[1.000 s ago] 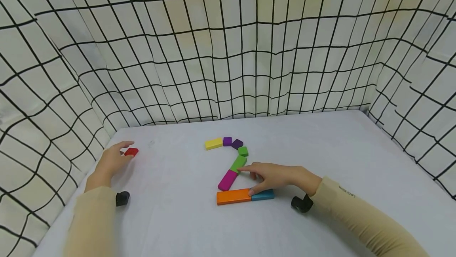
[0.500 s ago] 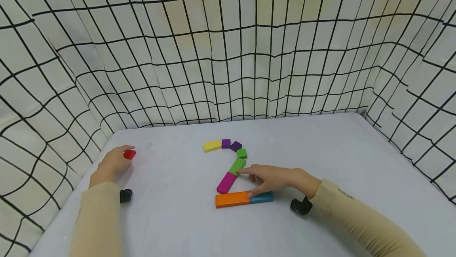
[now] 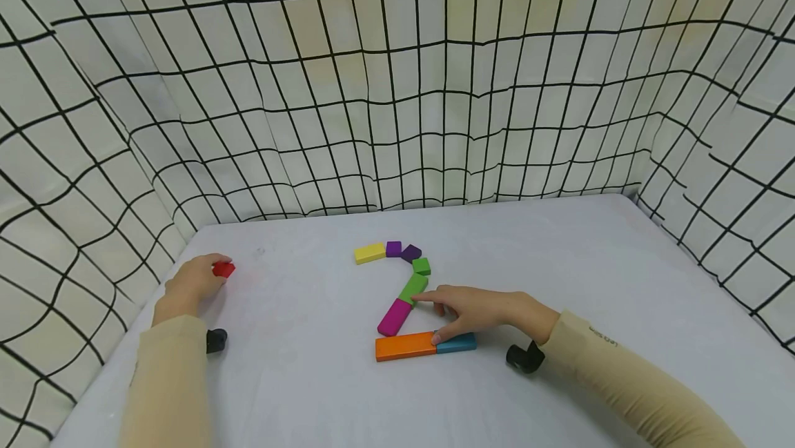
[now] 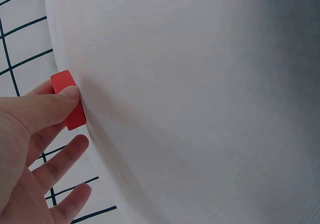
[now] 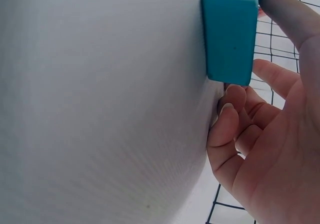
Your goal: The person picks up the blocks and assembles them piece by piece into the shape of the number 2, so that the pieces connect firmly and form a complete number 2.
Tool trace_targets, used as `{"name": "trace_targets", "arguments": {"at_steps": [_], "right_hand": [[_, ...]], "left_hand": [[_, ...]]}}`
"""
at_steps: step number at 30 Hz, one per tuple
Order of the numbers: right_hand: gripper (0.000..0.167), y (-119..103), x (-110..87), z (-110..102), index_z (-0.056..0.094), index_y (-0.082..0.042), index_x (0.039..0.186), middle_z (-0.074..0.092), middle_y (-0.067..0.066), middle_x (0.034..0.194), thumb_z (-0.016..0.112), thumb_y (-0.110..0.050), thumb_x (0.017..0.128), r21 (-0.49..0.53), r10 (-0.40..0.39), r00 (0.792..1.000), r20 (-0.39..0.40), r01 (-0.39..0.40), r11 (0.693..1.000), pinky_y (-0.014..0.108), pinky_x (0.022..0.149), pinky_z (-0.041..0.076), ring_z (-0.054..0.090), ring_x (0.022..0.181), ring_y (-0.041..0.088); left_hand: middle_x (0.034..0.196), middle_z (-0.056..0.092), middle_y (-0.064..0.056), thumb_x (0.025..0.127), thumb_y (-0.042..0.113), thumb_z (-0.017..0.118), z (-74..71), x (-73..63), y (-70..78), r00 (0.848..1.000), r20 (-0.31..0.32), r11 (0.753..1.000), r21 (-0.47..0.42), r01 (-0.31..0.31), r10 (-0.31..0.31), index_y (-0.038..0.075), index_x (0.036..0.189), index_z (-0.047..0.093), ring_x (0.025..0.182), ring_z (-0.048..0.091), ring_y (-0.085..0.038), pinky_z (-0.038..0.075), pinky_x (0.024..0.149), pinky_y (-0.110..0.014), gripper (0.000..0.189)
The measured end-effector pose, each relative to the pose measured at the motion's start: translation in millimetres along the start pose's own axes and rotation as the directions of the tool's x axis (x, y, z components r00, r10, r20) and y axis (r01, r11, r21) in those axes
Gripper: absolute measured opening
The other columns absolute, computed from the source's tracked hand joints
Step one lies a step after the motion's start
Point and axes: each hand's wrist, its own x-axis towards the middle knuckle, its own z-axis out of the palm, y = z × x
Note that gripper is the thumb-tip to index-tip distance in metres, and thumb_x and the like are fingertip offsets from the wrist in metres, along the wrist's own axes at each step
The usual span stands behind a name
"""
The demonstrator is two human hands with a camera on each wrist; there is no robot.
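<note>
At the table's left side, my left hand point(image 3: 192, 282) pinches a red block point(image 3: 224, 270) between thumb and fingers; the left wrist view shows the thumb point(image 4: 70, 93) across its flat side. My right hand point(image 3: 478, 310) lies over a line of coloured blocks. Its index fingertip touches where a green block point(image 3: 415, 285) meets a magenta block point(image 3: 394, 318). The thumb rests where an orange block point(image 3: 405, 347) meets a blue block point(image 3: 457, 343). In the right wrist view, the blue block point(image 5: 230, 39) stands close above the curled outer fingers.
Beyond the long green block, the line continues with a small green block point(image 3: 421, 266), a dark purple block point(image 3: 411, 253), a purple block point(image 3: 394, 249) and a yellow block point(image 3: 370, 253). White walls with black netting point(image 3: 397, 96) enclose the white table point(image 3: 298, 365).
The red block has turned and shifted slightly left and down in my left hand. My right hand stays on the blocks. The head view has shifted a little.
</note>
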Motion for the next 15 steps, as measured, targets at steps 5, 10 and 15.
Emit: {"name": "trace_targets", "arguments": {"at_steps": [5, 10, 15], "right_hand": [[0.078, 1.0, -0.2, 0.5, 0.041, -0.018, 0.158, 0.052, -0.003, 0.104, 0.079, -0.033, 0.092, 0.005, 0.0, 1.0, -0.002, 0.0, 1.0, 0.028, 0.078, 0.046, 0.049, 0.093, 0.013], [0.078, 0.8, -1.2, -0.3, 0.041, -0.016, 0.158, 0.052, -0.003, 0.104, 0.079, -0.033, 0.092, 0.003, -0.006, 1.0, -0.007, 0.006, 1.0, 0.028, 0.079, 0.046, 0.049, 0.093, 0.014], [0.078, 0.7, -0.8, -0.3, 0.041, -0.016, 0.158, 0.052, -0.003, 0.104, 0.079, -0.033, 0.092, 0.009, -0.012, 1.0, -0.003, 0.012, 1.0, 0.028, 0.078, 0.046, 0.049, 0.093, 0.013]], "left_hand": [[0.132, 0.045, -0.041, 0.097, 0.009, 0.061, 0.6, 1.3, -1.8, 1.0, -0.01, 1.0, 0.009, -0.012, 0.012, -0.005, 0.139, 0.049, 0.116, 0.045, -0.057, 0.038, 0.089, -0.073, 0.046], [0.129, 0.05, -0.038, 0.097, 0.013, 0.064, 1.0, 2.3, -2.1, 1.0, -0.021, 1.0, -0.005, -0.021, 0.021, -0.007, 0.134, 0.052, 0.116, 0.046, -0.056, 0.036, 0.089, -0.076, 0.043], [0.127, 0.051, -0.037, 0.097, 0.014, 0.065, 0.8, 1.6, -3.2, 1.0, -0.015, 1.0, -0.018, -0.019, 0.019, -0.007, 0.133, 0.052, 0.115, 0.046, -0.054, 0.035, 0.089, -0.076, 0.044]]}}
